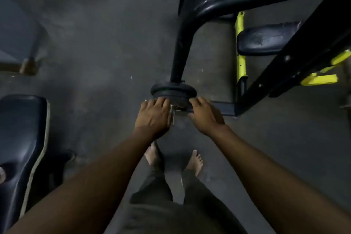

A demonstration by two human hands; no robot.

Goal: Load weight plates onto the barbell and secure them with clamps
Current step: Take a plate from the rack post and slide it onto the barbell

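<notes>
Both arms are reaching forward and down to the end of a black machine arm (182,30), where dark weight plates (173,91) are sitting stacked on the sleeve, edge-on to the camera. The left hand (154,115) is lying against the near face of the plates on the left side, its fingers curling over the plate edge, and a pale metal piece, likely the clamp (173,115), is showing just beside its thumb side; whether the hand is gripping that piece or only touching it is not clear. The right hand (206,115) is resting on the right side of the plates, fingers bent over the rim, so both hands are holding the stack from either side with a small gap between them. The frame is dim and blurred, so the number of plates cannot be told. Below the hands, two bare feet (194,161) and dark trousers are standing on the grey floor (106,59). A black padded bench (20,138) is lying at the left, and a black seat pad (266,39) with yellow frame parts (240,47) is sitting at the right.
</notes>
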